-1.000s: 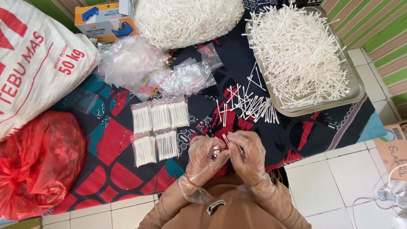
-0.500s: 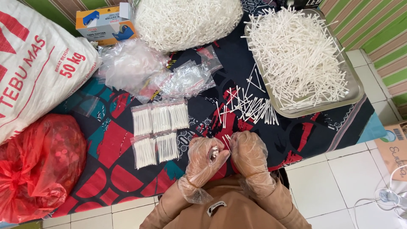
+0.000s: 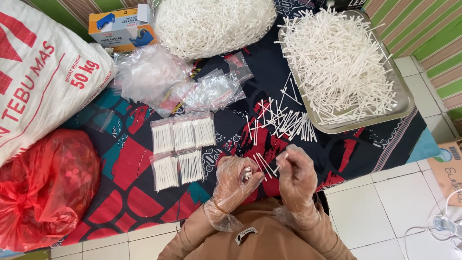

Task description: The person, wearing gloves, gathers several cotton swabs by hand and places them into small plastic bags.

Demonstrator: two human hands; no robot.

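Both my hands wear thin clear plastic gloves. My left hand [image 3: 235, 180] is curled around a small bundle of white cotton swabs, their tips showing in the fist. My right hand [image 3: 294, 172] pinches a single white swab between its fingertips, close beside the left hand. Just beyond my hands lies a loose scatter of swabs [image 3: 281, 120] on the patterned cloth [image 3: 125, 188]. Several small clear bags filled with swabs [image 3: 182, 150] lie in two rows to the left of my hands.
A metal tray [image 3: 406, 103] heaped with swabs sits at the far right. A big clear bag of swabs [image 3: 214, 21], empty plastic bags [image 3: 192, 86], a tape-dispenser box [image 3: 122, 29], a white sack [image 3: 36, 82] and a red bag [image 3: 43, 188] lie around.
My hands have drawn slightly apart and lowered; the right hand now holds one swab away from the bundle in the left.
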